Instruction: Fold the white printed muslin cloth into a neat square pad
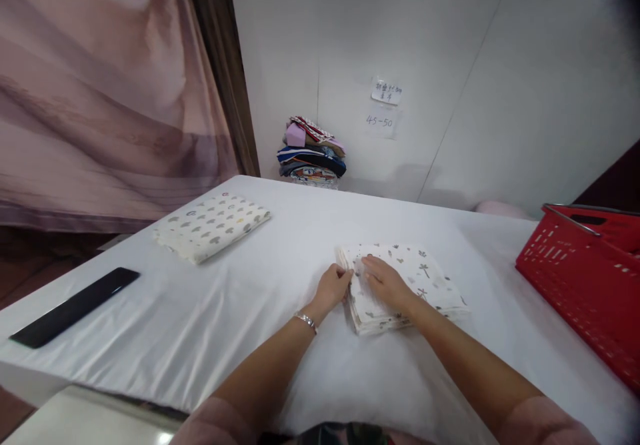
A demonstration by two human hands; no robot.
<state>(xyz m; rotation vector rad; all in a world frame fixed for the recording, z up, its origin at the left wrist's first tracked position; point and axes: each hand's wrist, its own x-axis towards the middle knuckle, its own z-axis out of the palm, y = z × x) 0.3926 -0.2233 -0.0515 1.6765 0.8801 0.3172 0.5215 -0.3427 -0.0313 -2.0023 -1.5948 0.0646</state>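
Observation:
In front of me a white cloth [400, 278] with small palm tree prints lies folded in several layers on the white-covered table [240, 331]. My left hand [334, 286] pinches its left edge between thumb and fingers, and a bracelet sits on that wrist. Flat on top of the cloth, near its left side, rests my right hand [387, 285] with the fingers stretched out. Farther left lies a second folded cloth [213, 225], cream with grey heart-like prints, which neither hand touches.
A long black flat object [75, 307] lies near the table's left edge. The red plastic basket [580, 285] with a metal handle stands at the right. Behind the table is a stack of folded fabrics [313, 155] against the wall. A pink curtain [110, 98] hangs at the left.

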